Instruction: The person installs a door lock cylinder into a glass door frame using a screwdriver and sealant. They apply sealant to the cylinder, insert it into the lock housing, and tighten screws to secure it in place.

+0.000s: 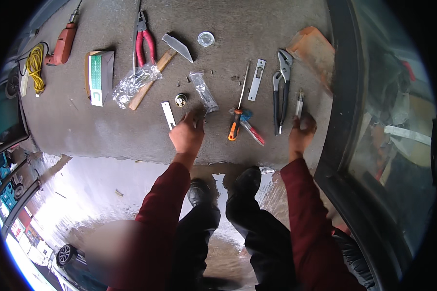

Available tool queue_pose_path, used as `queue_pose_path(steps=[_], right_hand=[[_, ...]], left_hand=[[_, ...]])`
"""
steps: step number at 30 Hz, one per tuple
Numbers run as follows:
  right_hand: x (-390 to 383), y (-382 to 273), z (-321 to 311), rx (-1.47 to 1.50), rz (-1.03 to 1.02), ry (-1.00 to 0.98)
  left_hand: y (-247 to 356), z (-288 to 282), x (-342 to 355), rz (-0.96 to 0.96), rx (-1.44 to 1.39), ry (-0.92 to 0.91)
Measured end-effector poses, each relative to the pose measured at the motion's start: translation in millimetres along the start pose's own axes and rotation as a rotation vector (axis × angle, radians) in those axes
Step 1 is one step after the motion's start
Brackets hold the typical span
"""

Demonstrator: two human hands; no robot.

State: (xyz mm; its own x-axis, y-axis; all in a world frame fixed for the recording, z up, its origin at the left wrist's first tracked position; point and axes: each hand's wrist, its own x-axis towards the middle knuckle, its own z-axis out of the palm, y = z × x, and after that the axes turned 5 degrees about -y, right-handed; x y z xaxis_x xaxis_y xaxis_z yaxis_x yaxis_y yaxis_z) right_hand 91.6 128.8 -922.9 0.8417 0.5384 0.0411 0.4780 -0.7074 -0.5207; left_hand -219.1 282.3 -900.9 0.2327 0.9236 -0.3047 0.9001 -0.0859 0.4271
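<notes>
My left hand (186, 136) is low over the concrete step, its thumb and fingertips drawn together; what they pinch, if anything, is too small to make out. Just left of its fingers lies a white metal strip (168, 114), and beyond them are a round metal lock cylinder (180, 100) and a clear plastic packet (204, 91). At the right, my right hand (302, 136) closes its fingers on a slim pale tube with a brassy tip (300, 103), pointing away from me. Black-handled adjustable pliers (281, 89) lie beside that hand. Between my hands rest an orange-and-black screwdriver (235, 123) and a red-and-clear packet (253, 133).
Farther back lie a hammer (153, 80), red-handled pliers (142, 43), a slotted metal plate (257, 80) and several screws. A box (99, 77) and red drill (63, 43) with yellow cord stand left. A dark door frame (342, 97) borders the right.
</notes>
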Motion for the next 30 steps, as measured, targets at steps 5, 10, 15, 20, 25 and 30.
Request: queue_pose_path(steps=[5, 10, 15, 20, 25, 30], right_hand=[[-69.6, -15.8, -25.3, 0.158, 0.219, -0.118], [-133.0, -51.3, -39.1, 0.361, 0.28, -0.279], [-172.3, -64.7, -40.8, 0.441, 0.254, -0.458], [-206.1, -104.9, -73.1, 0.527, 0.489, -0.742], [-228.6, -189.4, -199.6, 0.946, 0.677, -1.058], [-243.0, -276.7, -359.5, 0.936, 0.777, -1.12]], left_hand=[[5.6, 14.0, 1.6, 0.019, 0.01, 0.026], [9.3, 22.3, -3.6, 0.031, 0.038, 0.037], [6.1, 27.7, -2.2, 0.085, -0.004, 0.023], [22.2, -15.0, -69.4, -0.029, -0.314, -0.123], [75.1, -141.9, -215.0, -0.186, -0.879, -0.273], [138.0, -284.9, -306.0, -0.555, -1.172, -0.46]])
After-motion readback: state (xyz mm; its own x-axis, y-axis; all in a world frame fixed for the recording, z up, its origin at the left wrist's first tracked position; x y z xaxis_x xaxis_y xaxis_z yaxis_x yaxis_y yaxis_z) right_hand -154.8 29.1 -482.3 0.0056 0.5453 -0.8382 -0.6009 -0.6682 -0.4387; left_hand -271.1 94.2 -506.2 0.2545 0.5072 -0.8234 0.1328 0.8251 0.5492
